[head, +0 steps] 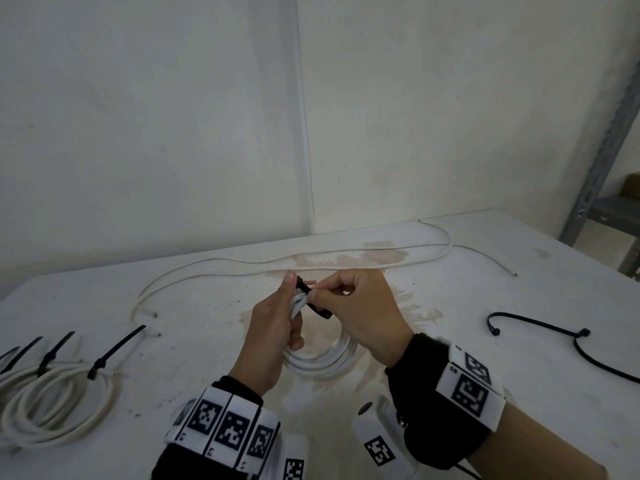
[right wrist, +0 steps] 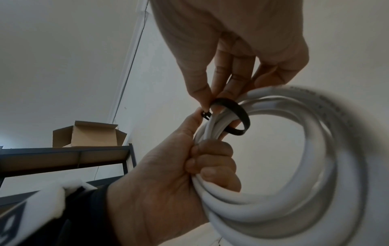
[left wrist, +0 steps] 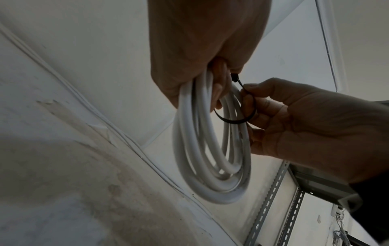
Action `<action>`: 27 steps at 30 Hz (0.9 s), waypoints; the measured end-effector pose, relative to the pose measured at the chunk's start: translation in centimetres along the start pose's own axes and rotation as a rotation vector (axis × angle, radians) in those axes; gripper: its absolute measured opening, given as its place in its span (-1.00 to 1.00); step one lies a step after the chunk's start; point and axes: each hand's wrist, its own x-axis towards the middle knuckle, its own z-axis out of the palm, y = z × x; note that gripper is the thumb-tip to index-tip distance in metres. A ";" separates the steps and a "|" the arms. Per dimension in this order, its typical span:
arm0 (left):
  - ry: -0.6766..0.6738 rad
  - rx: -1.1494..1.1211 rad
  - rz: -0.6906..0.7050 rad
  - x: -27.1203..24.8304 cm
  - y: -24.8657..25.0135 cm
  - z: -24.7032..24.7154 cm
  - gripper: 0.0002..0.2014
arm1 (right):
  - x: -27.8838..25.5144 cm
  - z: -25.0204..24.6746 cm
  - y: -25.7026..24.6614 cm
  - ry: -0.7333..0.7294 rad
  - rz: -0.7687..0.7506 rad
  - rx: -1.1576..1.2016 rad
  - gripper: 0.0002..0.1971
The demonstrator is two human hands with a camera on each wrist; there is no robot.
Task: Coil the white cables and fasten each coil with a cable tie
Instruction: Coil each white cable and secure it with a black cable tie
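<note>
My left hand (head: 285, 308) grips the top of a coil of white cable (head: 323, 360), which hangs above the table (head: 485, 393). A black cable tie (head: 322, 311) is looped round the bundled strands just above that grip. My right hand (head: 320, 292) pinches the tie between thumb and fingertips. In the right wrist view the tie (right wrist: 245, 116) forms a loose ring round the coil (right wrist: 347, 166), with its head by the left thumb. The left wrist view shows the coil (left wrist: 189, 149) dangling and the tie (left wrist: 235, 120) held by the right hand's fingers (left wrist: 248, 99).
A long uncoiled white cable (head: 242, 263) lies along the back of the table. Tied coils (head: 52, 403) with black ties sit at the front left. Loose black cable ties (head: 540, 327) lie at the right. A metal rack (head: 595, 168) stands beyond the right edge.
</note>
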 end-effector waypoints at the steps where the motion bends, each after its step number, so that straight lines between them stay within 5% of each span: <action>1: -0.001 -0.001 -0.002 0.0 0.0 0.0 -0.57 | 0.0 0.0 0.0 -0.001 0.004 -0.001 -0.86; 9: -0.029 0.078 0.119 0.1 0.2 -0.9 -0.61 | 0.1 0.8 0.1 -0.008 -0.036 0.040 -0.87; 13: -0.038 0.119 0.149 0.1 0.6 -1.3 -0.65 | 0.2 1.6 0.3 0.087 -0.110 0.111 -0.68; 19: 0.021 0.037 0.177 -0.2 1.4 -2.5 -0.62 | -0.5 1.8 -0.2 -0.070 -0.231 0.022 -0.72; 22: 0.052 0.003 0.194 -0.2 1.2 -2.7 -0.76 | -0.8 2.0 0.0 -0.011 -0.261 0.035 -0.70; 27: 0.043 -0.032 0.191 -0.6 0.8 -2.6 -0.51 | -0.9 2.7 0.1 -0.017 -0.267 0.084 -0.65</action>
